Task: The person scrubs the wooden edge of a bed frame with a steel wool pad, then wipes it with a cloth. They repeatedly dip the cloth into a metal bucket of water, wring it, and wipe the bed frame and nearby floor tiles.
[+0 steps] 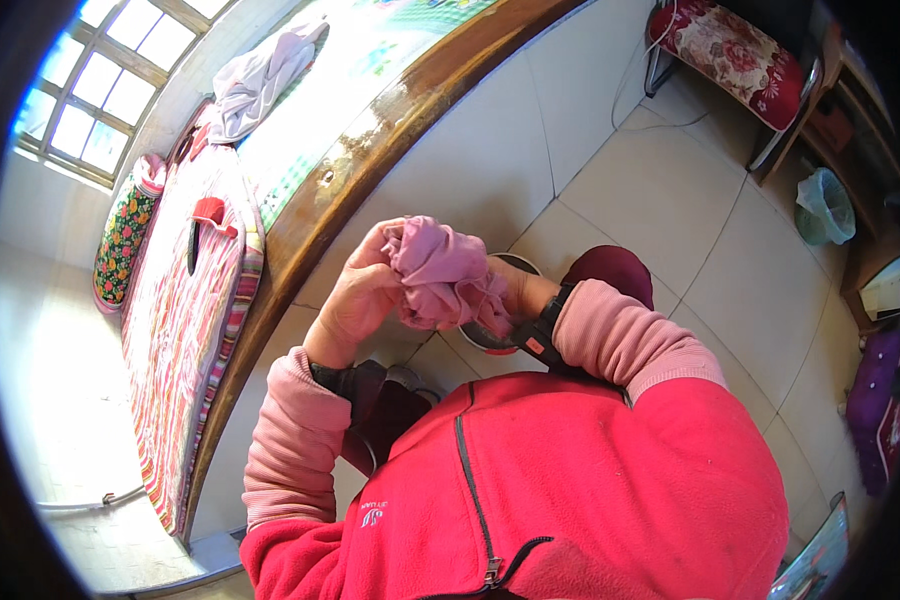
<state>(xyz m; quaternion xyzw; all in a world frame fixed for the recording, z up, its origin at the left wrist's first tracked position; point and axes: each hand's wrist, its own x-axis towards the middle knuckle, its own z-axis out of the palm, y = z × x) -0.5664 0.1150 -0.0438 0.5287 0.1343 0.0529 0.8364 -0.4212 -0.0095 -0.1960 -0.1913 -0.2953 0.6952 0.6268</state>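
A crumpled pink cloth [438, 272] is bunched up between my two hands in front of my body. My left hand [362, 285] pinches its left side, thumb and fingers closed on the fabric. On the other side my right hand [510, 285] is closed in the cloth, its fingers mostly covered by the folds. Beneath the cloth stands a round basin [518, 262] with a pale rim, largely hidden by the cloth and my right wrist. What is inside the basin cannot be made out.
Along the left runs a raised wooden-edged platform [370, 150] with a striped pink mat [185, 300], a rolled floral bolster [130, 230] and a grey-white garment [265, 80]. To the right are a floral-covered stool [730, 55], a lined waste bin [823, 208] and wooden shelving [850, 130].
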